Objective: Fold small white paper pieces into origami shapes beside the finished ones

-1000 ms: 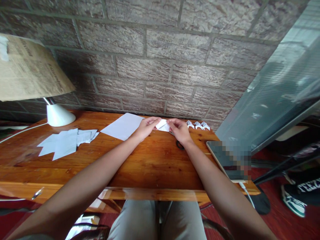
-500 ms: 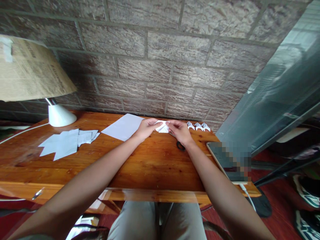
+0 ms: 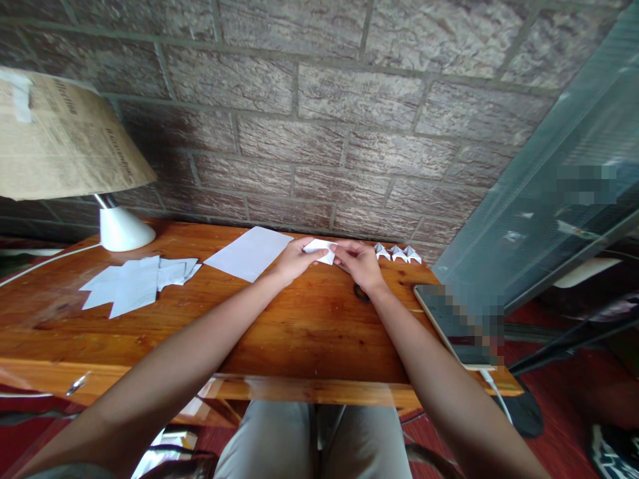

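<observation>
A small piece of folded white paper (image 3: pixel 327 255) is held between my two hands, above the back part of the wooden desk (image 3: pixel 299 339). My left hand (image 3: pixel 294 261) pinches its left side, thumb on top. At its right side, the thumb and fingers of my right hand (image 3: pixel 360 261) are closed on it. Just under my right hand lies a dark scissors handle (image 3: pixel 360 293); the rest is mostly hidden. Several small folded paper shapes (image 3: pixel 398 253) stand in a row to the right of that hand.
A white paper sheet (image 3: pixel 247 253) lies left of my hands, with a pile of cut paper pieces (image 3: pixel 134 283) farther left. A lamp (image 3: pixel 124 229) stands at the back left. A tablet (image 3: pixel 454 326) with a cable rests at the right edge. Behind rises a brick wall (image 3: pixel 319 140).
The folded paper has turned in my fingers: a flatter, plainer face shows now instead of the pointed folds. Both hands keep hold in nearly the same place. The view has shifted slightly.
</observation>
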A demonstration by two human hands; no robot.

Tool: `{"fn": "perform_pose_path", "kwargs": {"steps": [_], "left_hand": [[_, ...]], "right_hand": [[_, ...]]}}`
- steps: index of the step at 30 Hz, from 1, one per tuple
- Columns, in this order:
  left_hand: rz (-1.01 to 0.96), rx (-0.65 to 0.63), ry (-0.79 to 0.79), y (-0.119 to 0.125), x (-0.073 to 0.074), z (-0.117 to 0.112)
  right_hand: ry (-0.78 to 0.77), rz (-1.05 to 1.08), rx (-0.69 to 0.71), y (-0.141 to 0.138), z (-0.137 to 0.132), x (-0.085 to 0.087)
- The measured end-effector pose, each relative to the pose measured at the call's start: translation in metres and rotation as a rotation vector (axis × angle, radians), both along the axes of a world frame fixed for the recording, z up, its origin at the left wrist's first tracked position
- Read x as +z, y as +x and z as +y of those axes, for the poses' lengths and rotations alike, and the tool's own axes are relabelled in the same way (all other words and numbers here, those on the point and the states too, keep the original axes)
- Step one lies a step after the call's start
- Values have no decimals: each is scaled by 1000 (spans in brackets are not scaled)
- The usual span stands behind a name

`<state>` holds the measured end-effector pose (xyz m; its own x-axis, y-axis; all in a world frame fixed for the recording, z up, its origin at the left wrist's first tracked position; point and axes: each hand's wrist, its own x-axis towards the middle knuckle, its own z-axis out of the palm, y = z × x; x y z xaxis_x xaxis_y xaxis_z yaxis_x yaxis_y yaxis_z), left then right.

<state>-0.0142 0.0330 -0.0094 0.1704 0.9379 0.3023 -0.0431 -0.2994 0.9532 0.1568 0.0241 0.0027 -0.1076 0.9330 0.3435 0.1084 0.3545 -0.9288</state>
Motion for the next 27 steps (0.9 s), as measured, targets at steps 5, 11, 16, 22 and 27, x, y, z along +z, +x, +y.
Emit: {"fn": "perform_pose_path", "kwargs": {"steps": [5,11,16,22,27], "left_hand": [[-120,-12,-42,2,2,-1],[-223,-44,-82,6,2,2],[-349,-38,-134,8,-4,8],[-383,20,-136,7,-11,13],[-432,-20,-155,7,-9,12]], "right_hand": [[-18,33,-7,0,0,1],[-114,126,1,-3,-1,4],[-177,185,-2,-4,0,1],[-219,56,89,-4,0,-4],[-199,15,100,-4,0,-7]]}}
